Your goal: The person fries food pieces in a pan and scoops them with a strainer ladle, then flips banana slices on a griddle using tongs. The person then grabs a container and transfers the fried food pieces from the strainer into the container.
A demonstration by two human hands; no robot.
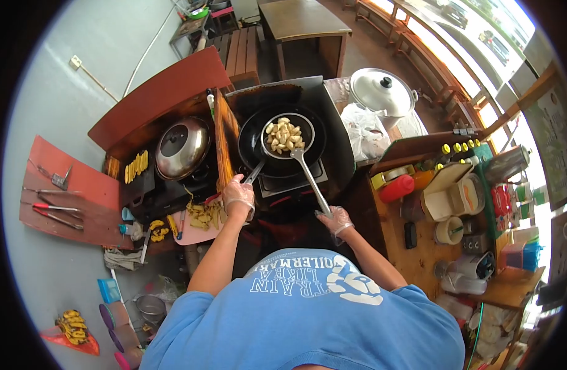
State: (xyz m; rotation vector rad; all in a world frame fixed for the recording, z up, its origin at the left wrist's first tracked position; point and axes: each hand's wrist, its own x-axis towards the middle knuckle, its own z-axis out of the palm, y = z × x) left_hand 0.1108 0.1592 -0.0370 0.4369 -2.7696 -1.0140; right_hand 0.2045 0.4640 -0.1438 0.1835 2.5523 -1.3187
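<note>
Chunks of pale food (283,135) lie in a round strainer (266,143) over a dark wok (249,139) on the stove. My left hand (239,196), in a clear plastic glove, is closed round the strainer's handle, left of the wok's near side. In a clear glove too, my right hand (335,222) is wrapped round the end of a long metal spatula (311,180). The spatula's head touches the near right part of the food in the strainer. Whatever the wok holds beneath the strainer is mostly hidden.
Left of the wooden divider (226,139) stands a lidded pan (183,148). Peels lie on a pink board (197,232) below it. A large lidded pot (382,94) and plastic bag (364,131) are at the right. Bottles and containers crowd the wooden counter (391,237).
</note>
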